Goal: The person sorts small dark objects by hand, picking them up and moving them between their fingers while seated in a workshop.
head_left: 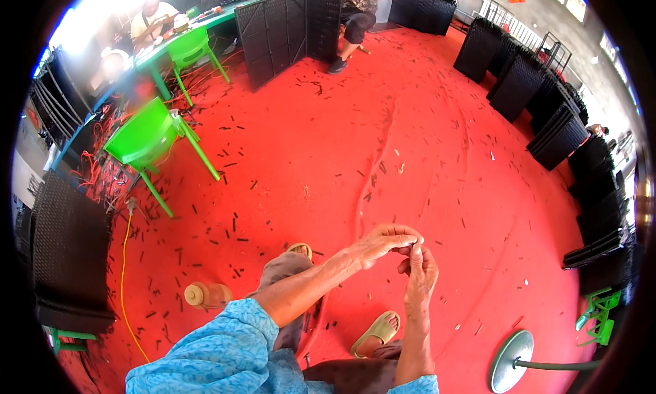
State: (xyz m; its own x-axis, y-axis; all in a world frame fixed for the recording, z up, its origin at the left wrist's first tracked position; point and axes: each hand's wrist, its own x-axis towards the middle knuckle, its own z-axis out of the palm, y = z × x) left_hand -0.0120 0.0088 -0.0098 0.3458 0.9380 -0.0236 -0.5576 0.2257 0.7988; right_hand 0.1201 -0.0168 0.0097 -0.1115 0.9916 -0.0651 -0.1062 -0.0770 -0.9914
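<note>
In front of my knees, my left hand (384,244) and my right hand (419,274) meet with their fingertips together. Both are closed in a pinch, thumbs against fingers. A tiny dark spot shows between the fingertips, too small to name. The left forearm reaches across from a blue patterned sleeve (212,349); the right forearm rises almost straight up. Below the hands are my feet in olive slippers (377,332) on the red floor covering (307,155).
Small dark strips litter the floor. A capped bottle (207,296) and yellow cable (124,278) are at left, near green chairs (152,133). Black panels (270,42) stand far off and in stacks (516,87) along the right. A round-based stand (509,363) is near right. Other people sit at back.
</note>
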